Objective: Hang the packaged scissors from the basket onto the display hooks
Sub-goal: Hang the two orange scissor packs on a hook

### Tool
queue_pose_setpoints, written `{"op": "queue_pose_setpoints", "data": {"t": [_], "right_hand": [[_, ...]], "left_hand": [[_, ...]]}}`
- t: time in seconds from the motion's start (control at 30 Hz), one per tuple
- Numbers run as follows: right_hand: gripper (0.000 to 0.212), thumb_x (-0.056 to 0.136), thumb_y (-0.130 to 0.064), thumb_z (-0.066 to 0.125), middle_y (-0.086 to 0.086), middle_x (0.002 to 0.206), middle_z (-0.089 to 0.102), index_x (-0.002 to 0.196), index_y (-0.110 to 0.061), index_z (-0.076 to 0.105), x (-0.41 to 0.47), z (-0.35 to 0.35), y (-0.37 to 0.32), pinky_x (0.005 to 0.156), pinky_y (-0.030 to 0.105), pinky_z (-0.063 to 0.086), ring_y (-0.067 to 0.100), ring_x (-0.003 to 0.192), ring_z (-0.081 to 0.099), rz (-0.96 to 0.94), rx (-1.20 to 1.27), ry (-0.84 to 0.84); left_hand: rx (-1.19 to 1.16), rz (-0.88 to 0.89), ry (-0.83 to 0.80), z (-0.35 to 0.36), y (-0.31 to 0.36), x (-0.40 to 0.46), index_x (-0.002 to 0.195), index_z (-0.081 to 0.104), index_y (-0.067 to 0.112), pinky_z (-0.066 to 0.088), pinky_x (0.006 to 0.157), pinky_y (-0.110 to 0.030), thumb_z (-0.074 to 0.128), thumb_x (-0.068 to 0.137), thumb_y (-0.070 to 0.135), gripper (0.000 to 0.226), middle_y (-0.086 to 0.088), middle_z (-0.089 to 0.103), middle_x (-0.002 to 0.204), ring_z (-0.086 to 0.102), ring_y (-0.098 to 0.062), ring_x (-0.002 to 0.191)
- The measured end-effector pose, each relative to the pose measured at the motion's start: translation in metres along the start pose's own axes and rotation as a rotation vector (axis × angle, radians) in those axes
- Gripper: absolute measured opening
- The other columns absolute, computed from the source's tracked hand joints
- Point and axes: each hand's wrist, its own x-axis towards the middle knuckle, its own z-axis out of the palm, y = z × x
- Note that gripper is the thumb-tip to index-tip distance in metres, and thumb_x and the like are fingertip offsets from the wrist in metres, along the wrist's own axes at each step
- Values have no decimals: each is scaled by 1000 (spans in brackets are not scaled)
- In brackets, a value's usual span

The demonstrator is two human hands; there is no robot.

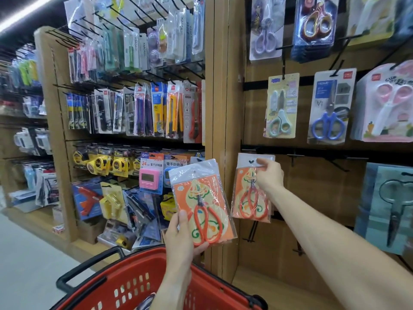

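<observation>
The right hand (269, 173) pinches a light, crinkly orange plastic-sleeved scissors pack (251, 193) near its hang hole; the left hand (178, 233) grips another pack (201, 198) by its stiffer bottom edge.

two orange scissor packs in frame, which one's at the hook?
The orange pack the right hand pinches against the display panel; the other pack is held by the left hand above the basket.

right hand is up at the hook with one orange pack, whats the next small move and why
Probably push that orange-carded scissors pack in clear plastic back along the black hook, then let go. The right hand pinches it just below its top hang hole, against the wooden display panel, so it looks nearly seated. The left hand holds a matching second orange pack above the red plastic basket, waiting.
</observation>
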Motion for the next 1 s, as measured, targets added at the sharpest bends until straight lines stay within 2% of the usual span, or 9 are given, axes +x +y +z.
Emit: {"op": "queue_pose_setpoints", "data": {"t": [0.07, 0.17, 0.27, 0.37, 0.5, 0.57, 0.73, 0.9, 1.0], "right_hand": [[46, 99, 1, 53, 10, 143, 59, 139, -21, 65, 9, -1, -1, 93, 42, 60, 31, 117, 65, 33, -78, -17], [66, 91, 8, 52, 11, 149, 45, 144, -32, 59, 12, -4, 2, 95, 44, 58, 36, 118, 61, 74, -216, -105], [58, 94, -4, 60, 12, 146, 36, 144, -33, 58, -16, -15, 1, 108, 45, 50, 36, 127, 51, 11, -276, -53], [31, 92, -30, 77, 2, 126, 62, 123, -30, 70, -71, -27, 6, 95, 41, 57, 23, 113, 64, -26, 65, -63], [51, 76, -54, 83, -7, 108, 73, 115, -25, 67, -127, -23, 11, 80, 32, 60, 9, 98, 71, 27, 320, -213], [56, 75, -45, 87, -9, 108, 73, 120, -26, 59, -132, -17, 14, 77, 31, 62, 3, 93, 73, 7, 353, -128], [68, 86, -19, 84, -11, 111, 70, 134, -33, 37, -130, -20, 22, 73, 27, 62, 1, 98, 73, -79, 458, -6], [35, 93, -17, 76, -5, 122, 70, 121, -33, 61, -127, -21, 27, 70, 32, 65, 8, 104, 74, -102, 481, -71], [30, 95, -19, 74, -7, 123, 70, 120, -36, 70, -123, -19, 29, 76, 40, 66, 12, 108, 73, -62, 502, -61]], "left_hand": [[11, -7, -9, 1, -1, 0, 114, 67, 31, 65, 63, -39, 46, 108, 49, 28, -2, 78, 109, 80, -16, 87], [10, -19, -24, 0, -1, 0, 113, 67, 31, 66, 65, -41, 47, 109, 46, 25, -1, 78, 107, 80, -16, 87], [12, -42, -51, 2, 2, -2, 111, 68, 31, 66, 66, -43, 50, 108, 45, 23, -1, 79, 106, 80, -15, 86], [30, -60, -76, 7, 1, -4, 111, 69, 28, 66, 64, -42, 55, 106, 46, 24, -2, 80, 104, 80, -17, 88], [68, -48, -147, 17, -3, -10, 113, 71, 30, 63, 58, -36, 62, 102, 47, 22, 2, 81, 101, 79, -19, 91], [96, -54, -188, 22, -4, -13, 115, 71, 27, 64, 57, -37, 64, 101, 46, 24, 4, 81, 93, 80, -17, 85], [118, -111, -238, 30, -6, -14, 119, 70, 26, 67, 67, -43, 61, 102, 48, 29, 1, 82, 99, 81, -20, 89], [126, -69, -226, 29, -11, -13, 119, 70, 24, 64, 60, -36, 62, 103, 43, 26, 0, 82, 99, 80, -21, 88], [109, -55, -187, 30, -12, -11, 115, 71, 23, 66, 62, -40, 64, 102, 42, 24, 8, 81, 88, 80, -18, 82]]}}
